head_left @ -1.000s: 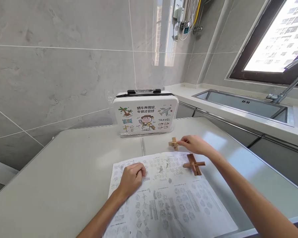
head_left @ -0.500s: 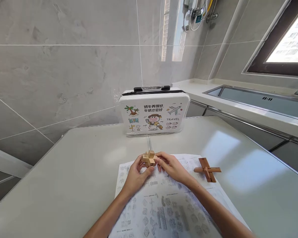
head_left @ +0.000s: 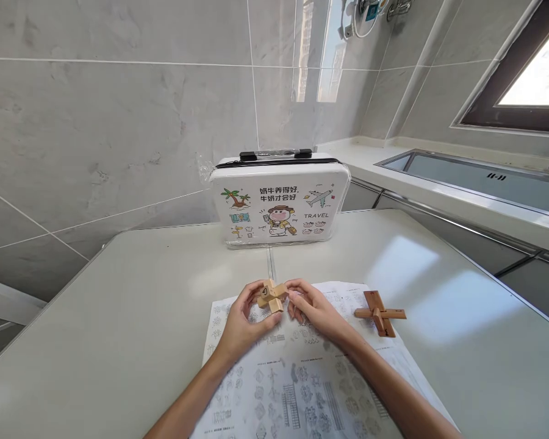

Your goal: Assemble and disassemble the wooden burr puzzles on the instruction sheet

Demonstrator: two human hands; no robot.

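Note:
A light wooden interlocking puzzle, made of crossed notched bars, is held just above the paper sheet. My left hand curls round its left side, with the thumb at the lower edge and the fingers behind. At the other side, my right hand pinches the end of the bar that points right; part of that grip is hidden by the fingers. One bar face shows a dark letter mark. Under both hands lies a printed sheet with small puzzle drawings. A darker brown wooden cross puzzle rests at the sheet's right edge.
A white plastic-wrapped case with cartoon prints stands at the back of the pale table. Behind it rises a grey tiled wall. On the right are a counter with a sink and a window.
The light puzzle has been turned in my hands, so a lettered bar face now shows toward me. My view has tilted slightly down. The brown puzzle lies as before.

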